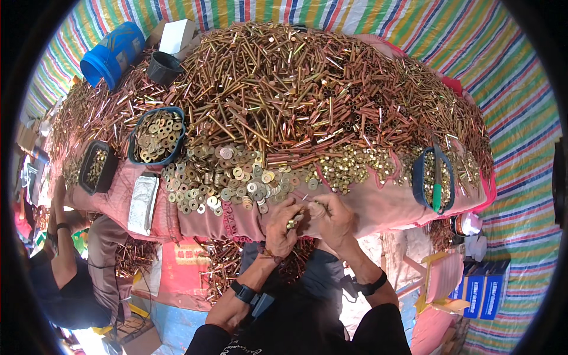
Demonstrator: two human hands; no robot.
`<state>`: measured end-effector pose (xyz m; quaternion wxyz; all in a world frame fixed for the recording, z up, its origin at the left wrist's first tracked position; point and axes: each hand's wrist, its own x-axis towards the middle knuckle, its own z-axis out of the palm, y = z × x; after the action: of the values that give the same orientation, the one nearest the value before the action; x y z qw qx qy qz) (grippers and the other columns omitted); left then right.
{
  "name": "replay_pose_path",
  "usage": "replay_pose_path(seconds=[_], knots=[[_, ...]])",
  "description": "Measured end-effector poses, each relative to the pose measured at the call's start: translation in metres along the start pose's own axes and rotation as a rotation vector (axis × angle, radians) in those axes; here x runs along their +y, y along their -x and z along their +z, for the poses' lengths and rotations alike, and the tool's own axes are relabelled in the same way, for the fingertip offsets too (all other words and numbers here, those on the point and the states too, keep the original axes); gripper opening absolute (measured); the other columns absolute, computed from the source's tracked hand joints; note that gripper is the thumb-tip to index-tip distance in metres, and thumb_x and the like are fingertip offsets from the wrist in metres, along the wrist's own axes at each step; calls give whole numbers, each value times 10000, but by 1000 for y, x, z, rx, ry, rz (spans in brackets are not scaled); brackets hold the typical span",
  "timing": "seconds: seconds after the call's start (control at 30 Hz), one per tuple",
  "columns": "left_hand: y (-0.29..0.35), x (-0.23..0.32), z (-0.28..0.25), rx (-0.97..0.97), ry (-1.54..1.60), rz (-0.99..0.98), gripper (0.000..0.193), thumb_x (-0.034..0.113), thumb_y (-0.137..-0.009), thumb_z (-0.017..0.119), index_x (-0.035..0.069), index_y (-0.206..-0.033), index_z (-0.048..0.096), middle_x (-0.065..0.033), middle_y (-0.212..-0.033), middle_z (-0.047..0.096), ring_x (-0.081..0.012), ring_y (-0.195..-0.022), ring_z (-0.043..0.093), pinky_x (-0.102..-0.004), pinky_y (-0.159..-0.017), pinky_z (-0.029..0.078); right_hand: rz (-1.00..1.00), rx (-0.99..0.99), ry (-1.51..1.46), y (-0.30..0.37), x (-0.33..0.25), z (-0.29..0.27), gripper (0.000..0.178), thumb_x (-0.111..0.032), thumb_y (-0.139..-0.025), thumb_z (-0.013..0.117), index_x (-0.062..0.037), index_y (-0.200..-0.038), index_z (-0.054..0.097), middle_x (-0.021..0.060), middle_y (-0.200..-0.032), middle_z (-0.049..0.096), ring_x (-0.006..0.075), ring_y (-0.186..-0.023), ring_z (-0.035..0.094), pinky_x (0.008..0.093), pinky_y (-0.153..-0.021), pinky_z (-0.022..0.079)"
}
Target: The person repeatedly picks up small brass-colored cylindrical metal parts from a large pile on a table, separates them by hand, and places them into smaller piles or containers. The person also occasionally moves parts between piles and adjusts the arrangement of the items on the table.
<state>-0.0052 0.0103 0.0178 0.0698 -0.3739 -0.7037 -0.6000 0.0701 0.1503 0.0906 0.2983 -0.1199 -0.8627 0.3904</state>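
Observation:
My left hand [282,228] is closed, its fingers curled near the front edge of the cloth-covered heap. A small gold-coloured piece shows on its fingers; whether it is a ring or a nut I cannot tell. Close beside it, my right hand [333,220] is closed too, thumb and fingers pinched together. Something thin and pale shows between the two hands, too small to name. Just beyond them lie loose flat washers [245,180] and a spread of brass-coloured nuts [349,168]. Behind these rises a big heap of long coppery metal rods and tubes [284,89].
A blue tub of washers [157,161] and a black tub of nuts [107,187] stand left, near a silver block [143,204]. At right, a blue basket [419,192] holds nuts and a green-handled tool [437,196]. Another person's arm [62,254] reaches in at far left.

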Motion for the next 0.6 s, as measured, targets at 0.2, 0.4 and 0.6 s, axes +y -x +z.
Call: replay_pose_path(seconds=[0.2, 0.4, 0.6], knots=[[8, 4, 2, -15, 36, -159, 80, 89, -1012, 664, 23, -1055, 677, -187, -917, 684, -367, -837, 695, -440, -723, 531, 284, 10, -316, 7, 9, 1, 213, -172, -1026, 735, 30, -1060, 677, 99, -828, 746, 149, -720, 743, 292, -640, 599], [5, 15, -1, -103, 186, -390, 258, 244, -1110, 597, 21, -984, 623, -106, -669, 588, -256, -575, 600, -369, -558, 453, 297, -86, -387, 5, -4, -16, 195, -137, -1047, 705, 44, -1111, 677, 69, -884, 729, 119, -761, 732, 265, -673, 620], [-10, 47, -20, -306, 859, -974, 399, 369, -1133, 567, 59, -882, 586, 18, -666, 522, -87, -543, 483, -279, -493, 382, -108, -250, -270, -6, -28, -56, 226, -152, -1021, 723, 32, -1144, 681, 106, -881, 700, 207, -752, 731, 327, -652, 581]])
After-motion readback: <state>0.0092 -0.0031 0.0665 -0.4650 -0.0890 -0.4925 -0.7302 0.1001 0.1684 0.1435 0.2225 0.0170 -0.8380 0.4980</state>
